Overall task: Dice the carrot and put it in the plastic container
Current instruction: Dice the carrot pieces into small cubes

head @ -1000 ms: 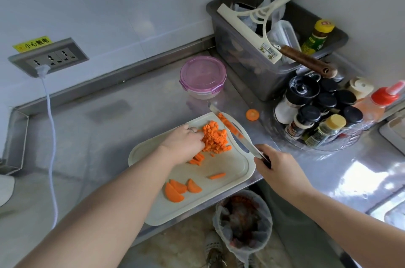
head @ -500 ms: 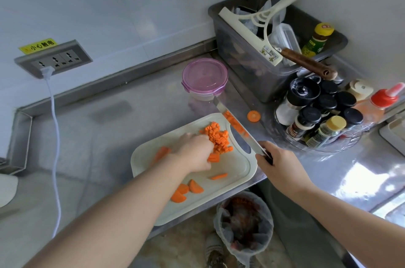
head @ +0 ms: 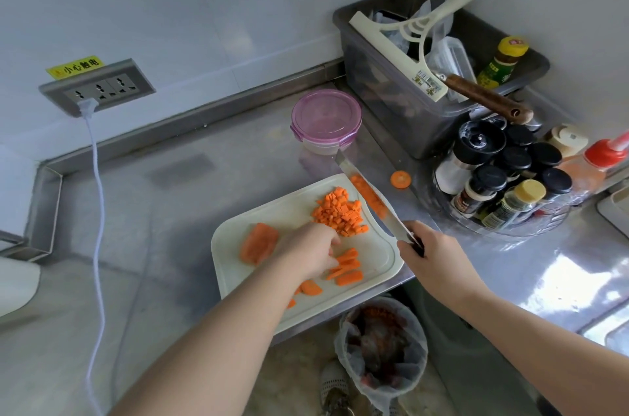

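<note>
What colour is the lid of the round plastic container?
Translucent pink-purple lid, closed on the container; the head view shows it.

A kitchen, perhaps a home one: steel counter (head: 204, 177), spice jars (head: 503, 184), cutting board (head: 374, 255).

Pale wall (head: 204, 7), steel counter (head: 204, 184) in corner, wall socket (head: 98, 89) left, glare at right

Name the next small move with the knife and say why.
Probably bring the knife down across the sticks. The left hand rests on these uncut sticks on the board, while the right hand holds the knife off at the board's right edge. The container has its lid on, so cutting likely comes before filling.
</note>
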{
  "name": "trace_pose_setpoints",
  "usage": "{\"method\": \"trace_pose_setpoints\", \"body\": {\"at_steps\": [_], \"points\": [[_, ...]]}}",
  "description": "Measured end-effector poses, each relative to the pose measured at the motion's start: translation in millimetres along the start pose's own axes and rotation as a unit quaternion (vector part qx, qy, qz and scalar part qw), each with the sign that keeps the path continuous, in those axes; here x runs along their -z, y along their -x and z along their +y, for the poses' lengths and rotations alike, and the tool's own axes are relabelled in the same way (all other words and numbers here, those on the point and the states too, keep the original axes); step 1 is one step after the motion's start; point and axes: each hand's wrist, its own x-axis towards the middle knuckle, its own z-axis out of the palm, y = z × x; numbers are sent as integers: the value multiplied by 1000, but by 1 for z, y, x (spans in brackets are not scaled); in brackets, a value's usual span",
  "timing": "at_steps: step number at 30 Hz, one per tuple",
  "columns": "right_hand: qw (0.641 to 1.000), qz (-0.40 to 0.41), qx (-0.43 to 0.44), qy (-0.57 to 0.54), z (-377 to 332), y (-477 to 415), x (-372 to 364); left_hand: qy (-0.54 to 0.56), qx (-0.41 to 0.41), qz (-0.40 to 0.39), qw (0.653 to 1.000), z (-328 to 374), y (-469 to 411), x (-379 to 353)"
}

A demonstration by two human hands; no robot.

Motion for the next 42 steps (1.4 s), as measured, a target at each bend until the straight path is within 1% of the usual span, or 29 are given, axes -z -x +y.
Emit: {"method": "trace_pose_setpoints", "body": {"at_steps": [2, 4, 5, 8, 11, 18, 25, 28, 30, 32, 34, 36, 40, 42], "points": [[1000, -6, 1, -3, 0, 2, -1, 19, 9, 72, 997, -18, 0, 6], [1000, -10, -1, -5, -1, 3, -3, 3, 17, 132, 991, -33, 0, 7], [1000, -10, -2, -4, -1, 3, -3, -19, 14, 133, 991, -37, 0, 7], [1000, -12, -5, -3, -2, 2, -3, -104, -16, 100, 989, -36, 3, 4], [1000, -14, -3, -13, -4, 1, -3, -142, -41, 109, 983, -30, 2, 1], [1000, -18, -6, -17, -4, 1, 0, -131, -33, 139, 981, -22, 2, -4], [1000, -14, -13, -18, 1, 2, 2, -57, -22, 168, 984, -19, 7, -2], [1000, -16, -14, -19, 3, 3, 3, -34, -71, 185, 980, -9, 11, -2], [1000, -18, -13, -14, 4, 3, 3, -22, -111, 151, 982, 3, 15, -8], [1000, -17, -11, -12, 4, 3, 4, -33, -131, 118, 984, 10, 16, -18], [1000, -16, -7, -12, 3, 3, 6, -41, -134, 118, 983, 9, 15, -27], [1000, -14, -2, -13, 3, 3, 7, -40, -112, 123, 985, 8, 17, -33], [1000, -19, -3, -15, 4, 5, 8, -105, -89, 120, 983, 6, 20, -43], [999, -27, -5, -18, 5, 7, 8, -97, -77, 134, 983, 7, 18, -46]]}}
